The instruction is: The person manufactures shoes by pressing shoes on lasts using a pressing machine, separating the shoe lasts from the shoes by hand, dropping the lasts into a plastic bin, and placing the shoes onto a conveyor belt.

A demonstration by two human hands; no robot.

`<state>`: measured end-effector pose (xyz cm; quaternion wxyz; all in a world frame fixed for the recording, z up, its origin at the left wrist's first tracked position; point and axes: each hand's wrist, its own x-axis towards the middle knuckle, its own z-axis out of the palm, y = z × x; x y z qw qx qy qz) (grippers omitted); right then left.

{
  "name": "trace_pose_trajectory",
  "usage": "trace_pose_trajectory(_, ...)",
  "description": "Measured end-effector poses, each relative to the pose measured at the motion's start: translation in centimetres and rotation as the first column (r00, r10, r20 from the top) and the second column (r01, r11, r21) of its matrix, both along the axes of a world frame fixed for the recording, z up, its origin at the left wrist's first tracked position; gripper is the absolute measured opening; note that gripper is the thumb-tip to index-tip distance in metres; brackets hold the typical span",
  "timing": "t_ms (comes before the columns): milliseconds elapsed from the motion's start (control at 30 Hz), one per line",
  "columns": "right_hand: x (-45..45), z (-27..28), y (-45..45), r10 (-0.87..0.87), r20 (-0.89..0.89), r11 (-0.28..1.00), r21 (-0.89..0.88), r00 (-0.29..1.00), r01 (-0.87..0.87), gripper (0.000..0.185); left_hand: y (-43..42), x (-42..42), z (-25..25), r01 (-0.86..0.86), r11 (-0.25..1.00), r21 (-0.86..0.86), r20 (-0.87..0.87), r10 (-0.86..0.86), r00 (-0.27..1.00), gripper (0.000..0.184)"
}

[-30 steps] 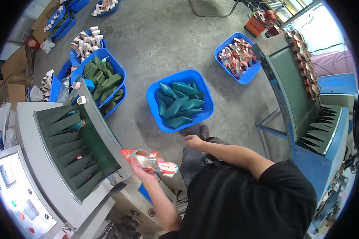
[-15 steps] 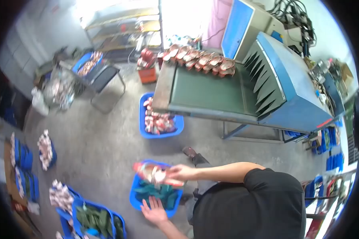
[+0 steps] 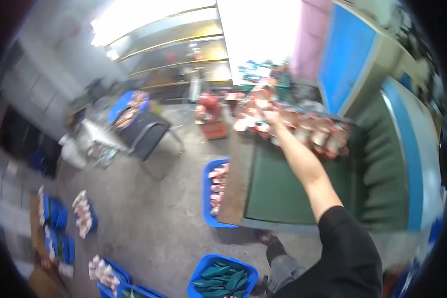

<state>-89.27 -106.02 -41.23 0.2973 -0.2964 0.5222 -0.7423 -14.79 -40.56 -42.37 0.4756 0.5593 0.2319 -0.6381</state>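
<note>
My right hand (image 3: pixel 271 118) reaches out over the far left end of a row of shoes (image 3: pixel 319 133) on the green belt. Its fingers are blurred, and they seem closed round a pale shoe with reddish edges (image 3: pixel 263 97). Other shoes stand close together just to its right. Of my left hand, at most a few fingertips show at the bottom edge, by a blue basket (image 3: pixel 193 285) of teal, pointed, last-like pieces (image 3: pixel 224 279). Whether it holds anything is hidden.
The belt machine (image 3: pixel 401 149) stands on the right. A blue basket of shoes (image 3: pixel 207 193) sits beside its table (image 3: pixel 234 188). Further left are a black chair (image 3: pixel 151 131) and an orange-red stand (image 3: pixel 213 130). More filled baskets (image 3: pixel 119 273) line the floor at lower left.
My right hand has swung from above the teal-filled basket up to the shoe row, with the shoe apparently in it. My left hand has dropped almost out of view. The camera view has shifted.
</note>
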Motion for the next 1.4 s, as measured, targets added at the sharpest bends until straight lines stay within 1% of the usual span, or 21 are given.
trace_pose_trajectory(100, 2.0, -0.5, -1.8, 0.067, 0.061, 0.993, 0.091, 0.996, -0.072, 0.035, 3.0, -1.6, -0.9, 0.238, 0.971, 0.007, 0.283, -0.230, 0.931, 0.032)
trace_pose_trajectory(267, 1.1, -2.2, -1.7, 0.029, 0.211, 0.996, 0.079, 0.977, -0.046, 0.039, 4.6, -6.7, 2.8, 0.163, 0.984, 0.065, 0.348, -0.175, 0.921, 0.026)
trace_pose_trajectory(367, 3.9, -0.4, 3.7, -0.217, -0.243, 0.951, 0.166, 0.945, 0.261, 0.047, 6.4, -9.4, 5.6, 0.091, 0.994, 0.052, 0.433, -0.105, 0.895, 0.023)
trace_pose_trajectory(400, 6.3, 1.9, 7.4, -0.087, -0.211, 0.972, 0.197, 0.974, 0.130, 0.053, 6.9, -10.6, 7.0, 0.075, 0.996, 0.046, 0.481, -0.088, 0.872, 0.021)
trace_pose_trajectory(433, 8.8, 1.0, 8.8, -0.280, -0.548, 0.931, 0.045, 0.788, 0.362, 0.044, 7.7, -11.1, 7.3, 0.059, 0.997, 0.057, 0.495, -0.080, 0.865, 0.021)
trace_pose_trajectory(500, 16.9, 0.9, 15.3, -0.038, -0.466, 0.999, 0.001, 0.884, 0.044, 0.022, 10.5, -11.3, 6.8, 0.009, 0.999, 0.033, 0.500, -0.024, 0.865, 0.021)
trace_pose_trajectory(567, 28.2, -1.2, 23.3, 0.149, -0.430, 0.972, 0.227, 0.891, -0.053, 0.017, 13.6, -11.4, 6.3, -0.032, 0.999, -0.006, 0.490, 0.031, 0.871, 0.020)
trace_pose_trajectory(667, 47.1, -0.4, 40.0, 0.612, -0.300, 0.771, 0.431, 0.731, -0.469, 0.022, 21.2, -11.6, 5.4, -0.128, 0.989, -0.073, 0.490, 0.147, 0.859, 0.021)
trace_pose_trajectory(700, 51.5, -4.2, 45.9, 0.848, -0.101, 0.469, 0.600, 0.521, -0.648, 0.030, 24.6, -11.2, 5.2, -0.165, 0.982, -0.091, 0.499, 0.189, 0.846, 0.021)
trace_pose_trajectory(733, 56.4, 6.3, 53.4, 0.931, -0.054, 0.299, 0.684, 0.362, -0.665, 0.037, 28.4, -11.1, 4.6, -0.209, 0.972, -0.108, 0.501, 0.235, 0.833, 0.021)
trace_pose_trajectory(767, 60.3, 4.2, 58.3, 0.998, -0.031, 0.069, 0.613, 0.063, -0.787, 0.047, 32.2, -10.6, 4.1, -0.255, 0.959, -0.127, 0.509, 0.284, 0.813, 0.022)
trace_pose_trajectory(900, 73.2, 5.7, 75.5, 0.922, -0.012, -0.306, 0.585, -0.386, -0.751, 0.046, 48.1, -9.5, 1.2, -0.503, 0.841, -0.202, 0.527, 0.526, 0.668, 0.024)
trace_pose_trajectory(967, 77.6, 10.6, 80.7, 0.736, -0.305, -0.295, 0.659, -0.605, -0.692, 0.047, 56.9, -9.1, -1.5, -0.595, 0.732, -0.331, 0.566, 0.659, 0.496, 0.026)
trace_pose_trajectory(1000, 80.3, 11.2, 82.5, 0.570, -0.461, -0.278, 0.670, -0.680, -0.688, 0.038, 63.5, -8.9, -4.7, -0.364, 0.717, -0.595, 0.627, 0.697, 0.349, 0.026)
trace_pose_trajectory(1033, 83.7, 9.3, 84.5, 0.476, -0.700, -0.317, 0.428, -0.532, -0.846, 0.032, 63.9, -9.3, -3.4, -0.755, 0.468, -0.459, 0.538, 0.823, 0.183, 0.022)
trace_pose_trajectory(1067, 86.1, 7.1, 85.1, 0.362, -0.672, -0.358, 0.540, -0.646, -0.762, 0.031, 66.0, -9.8, -1.1, -0.774, 0.421, -0.472, 0.526, 0.840, 0.137, 0.023)
trace_pose_trajectory(1100, 88.5, 6.6, 86.3, 0.302, -0.760, -0.288, 0.503, -0.576, -0.815, 0.032, 67.9, -9.3, 2.2, -0.782, 0.388, -0.488, 0.518, 0.850, 0.098, 0.033)
trace_pose_trajectory(1133, 90.3, 9.4, 88.4, 0.826, -0.042, -0.469, 0.502, -0.562, -0.727, 0.037, 66.6, -7.2, 8.1, -0.837, 0.268, -0.476, 0.535, 0.844, -0.034, 0.027)
trace_pose_trajectory(1200, 96.5, 11.8, 90.0, 0.818, -0.025, -0.460, 0.572, -0.574, -0.679, 0.045, 67.9, -5.8, 14.6, -0.875, 0.142, -0.464, 0.553, 0.818, -0.160, 0.021)
trace_pose_trajectory(1333, 111.5, 10.9, 91.7, 0.797, 0.215, -0.604, 0.331, -0.565, -0.725, 0.049, 80.9, 0.5, 15.0, -0.810, 0.307, -0.499, 0.769, 0.588, -0.251, 0.045)
trace_pose_trajectory(1400, 120.3, 9.0, 93.1, 0.756, 0.244, -0.653, 0.220, -0.607, -0.725, 0.049, 78.8, 7.6, 23.0, -0.884, 0.329, -0.333, 0.896, 0.403, -0.187, 0.045)
